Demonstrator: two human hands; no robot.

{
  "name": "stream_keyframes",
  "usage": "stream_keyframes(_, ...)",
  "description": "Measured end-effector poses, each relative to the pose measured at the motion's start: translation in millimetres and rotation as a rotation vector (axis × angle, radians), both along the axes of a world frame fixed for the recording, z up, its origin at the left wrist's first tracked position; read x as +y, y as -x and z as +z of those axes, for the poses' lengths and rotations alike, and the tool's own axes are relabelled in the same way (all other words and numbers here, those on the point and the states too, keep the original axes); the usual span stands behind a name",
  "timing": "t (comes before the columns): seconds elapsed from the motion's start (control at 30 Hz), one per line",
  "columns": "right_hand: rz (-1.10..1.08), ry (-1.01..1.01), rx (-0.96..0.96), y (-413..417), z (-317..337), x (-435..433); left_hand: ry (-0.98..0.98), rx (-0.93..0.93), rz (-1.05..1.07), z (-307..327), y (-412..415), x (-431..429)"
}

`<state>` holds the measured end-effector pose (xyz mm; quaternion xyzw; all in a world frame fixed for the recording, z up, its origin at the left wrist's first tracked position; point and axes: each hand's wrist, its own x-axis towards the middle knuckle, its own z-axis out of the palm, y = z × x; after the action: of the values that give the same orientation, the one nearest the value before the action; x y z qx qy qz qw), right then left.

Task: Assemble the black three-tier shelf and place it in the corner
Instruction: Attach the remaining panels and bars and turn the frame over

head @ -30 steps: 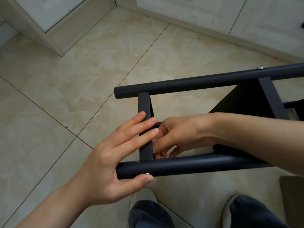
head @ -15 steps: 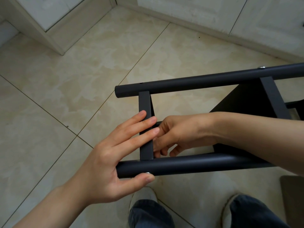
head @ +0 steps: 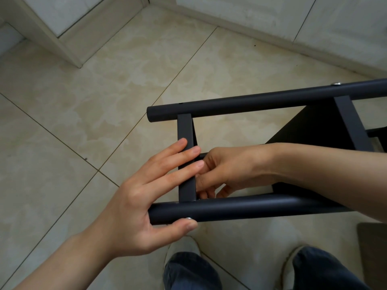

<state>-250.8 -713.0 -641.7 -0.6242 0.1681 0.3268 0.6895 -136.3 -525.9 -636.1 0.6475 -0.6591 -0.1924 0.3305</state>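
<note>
Lying sideways and not yet stood up, the shelf looks mostly joined; left hand flat on its end bar, right hand curled behind, grip unclear.

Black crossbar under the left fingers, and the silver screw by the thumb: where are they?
flat black metal crossbar (head: 184, 128), head view, bare upper end.
small silver screw (head: 189, 218), head view, its head.

The shelf frame, the left hand and the right hand sit slightly higher in the picture than a second ago. The floor lines rise too, though less. The right hand's curled fingers shift a touch behind the crossbar.
</note>
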Motion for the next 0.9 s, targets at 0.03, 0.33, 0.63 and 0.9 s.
stream_keyframes(0.03, -0.004, 0.015, -0.007, -0.4, -0.5, 1.4, 0.002, 0.001, -0.001, 0.0, 0.1, 0.0)
stream_keyframes(0.33, -0.004, 0.054, -0.037, 0.1, -1.9, 5.1, 0.01, 0.005, -0.001, 0.3, 0.5, -0.3)
stream_keyframes(0.63, -0.025, -0.077, -0.015, -0.3, -0.3, -0.9, 0.014, 0.006, 0.002, 1.0, 0.6, -0.7)
stream_keyframes(0.9, -0.021, -0.007, 0.029, -0.3, -1.0, 3.0, 0.018, 0.012, 0.002, 0.9, 1.2, -0.7)
